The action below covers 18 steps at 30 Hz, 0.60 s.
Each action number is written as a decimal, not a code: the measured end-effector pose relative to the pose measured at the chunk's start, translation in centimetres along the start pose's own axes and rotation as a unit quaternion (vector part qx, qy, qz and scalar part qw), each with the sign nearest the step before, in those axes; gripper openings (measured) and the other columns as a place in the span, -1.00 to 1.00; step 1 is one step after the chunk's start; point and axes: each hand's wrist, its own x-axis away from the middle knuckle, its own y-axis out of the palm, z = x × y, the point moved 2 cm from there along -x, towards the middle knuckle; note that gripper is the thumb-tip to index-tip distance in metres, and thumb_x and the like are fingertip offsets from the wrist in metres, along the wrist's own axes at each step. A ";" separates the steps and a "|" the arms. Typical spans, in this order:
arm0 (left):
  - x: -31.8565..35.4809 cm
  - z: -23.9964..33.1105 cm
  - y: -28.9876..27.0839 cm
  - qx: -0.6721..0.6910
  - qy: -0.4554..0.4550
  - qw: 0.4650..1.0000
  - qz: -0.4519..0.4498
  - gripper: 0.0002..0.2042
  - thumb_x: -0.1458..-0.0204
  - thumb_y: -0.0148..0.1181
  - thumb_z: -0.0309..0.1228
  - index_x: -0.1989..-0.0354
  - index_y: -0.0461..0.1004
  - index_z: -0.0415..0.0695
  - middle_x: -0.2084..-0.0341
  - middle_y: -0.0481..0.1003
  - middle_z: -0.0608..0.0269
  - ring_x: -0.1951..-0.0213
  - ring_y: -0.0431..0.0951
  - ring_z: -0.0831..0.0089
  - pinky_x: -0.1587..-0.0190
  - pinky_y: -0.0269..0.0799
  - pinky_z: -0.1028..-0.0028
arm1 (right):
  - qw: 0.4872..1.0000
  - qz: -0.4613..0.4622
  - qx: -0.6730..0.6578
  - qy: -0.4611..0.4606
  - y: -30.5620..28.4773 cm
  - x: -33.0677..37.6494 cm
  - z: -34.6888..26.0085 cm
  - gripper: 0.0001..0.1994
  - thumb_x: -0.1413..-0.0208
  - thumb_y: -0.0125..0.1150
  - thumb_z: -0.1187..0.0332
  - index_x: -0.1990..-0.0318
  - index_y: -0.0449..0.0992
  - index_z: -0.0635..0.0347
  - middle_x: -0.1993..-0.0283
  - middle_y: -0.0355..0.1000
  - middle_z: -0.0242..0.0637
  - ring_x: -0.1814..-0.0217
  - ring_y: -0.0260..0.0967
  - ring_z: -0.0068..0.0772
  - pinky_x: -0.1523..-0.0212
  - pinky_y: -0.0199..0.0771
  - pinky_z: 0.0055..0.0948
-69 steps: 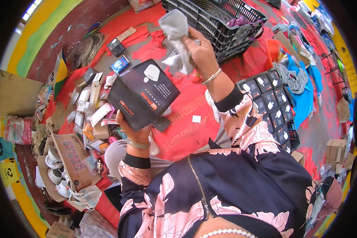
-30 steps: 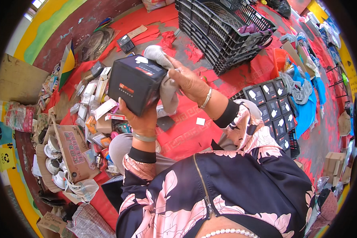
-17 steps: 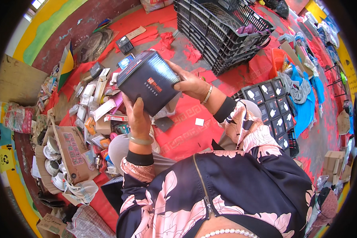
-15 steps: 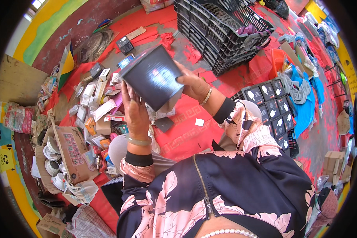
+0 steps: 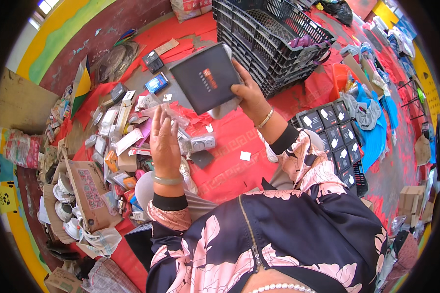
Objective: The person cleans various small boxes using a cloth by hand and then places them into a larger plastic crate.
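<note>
Black box (image 5: 205, 78): a flat, dark, square carton with a small red mark on its face, held up in the air and tilted, above the red floor mat (image 5: 230, 161) and just in front of the black crate (image 5: 274, 39).
Right hand (image 5: 249, 95): grips the box at its lower right edge, thumb on the face and fingers curled behind it; a pale grey cloth (image 5: 225, 106) is bunched under the same grip and hangs below the box. A thin bangle sits on that wrist.
Left hand (image 5: 164, 139): open and raised, palm turned away, fingers straight and close together, holding nothing; it is near the box's lower left corner but apart from it. A pale bracelet circles the wrist.
Black crate: slatted plastic, standing on the floor beyond the box, with some purple fabric inside.
Stacked boxes (image 5: 335, 132): rows of small dark cartons with white marks, to the person's right.
Small goods (image 5: 117, 127): a scatter of little packets and boxes on the floor to the left, beside an open cardboard carton (image 5: 83, 190).
Clothing: dark floral jacket with a zip.
</note>
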 end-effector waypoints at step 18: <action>-0.5 -0.8 0.3 0.199 0.000 0.978 0.066 -0.41 -0.03 0.03 0.07 -0.16 0.26 -0.03 -0.09 0.34 0.21 -0.11 0.33 0.19 -0.16 0.21 0.07 | 0.849 -0.104 0.425 -0.298 7.5 5.6 -0.2 -0.57 -0.01 0.18 0.44 -0.10 0.36 0.22 -0.13 0.25 -0.03 -0.14 0.25 -0.10 -0.14 0.26 -0.29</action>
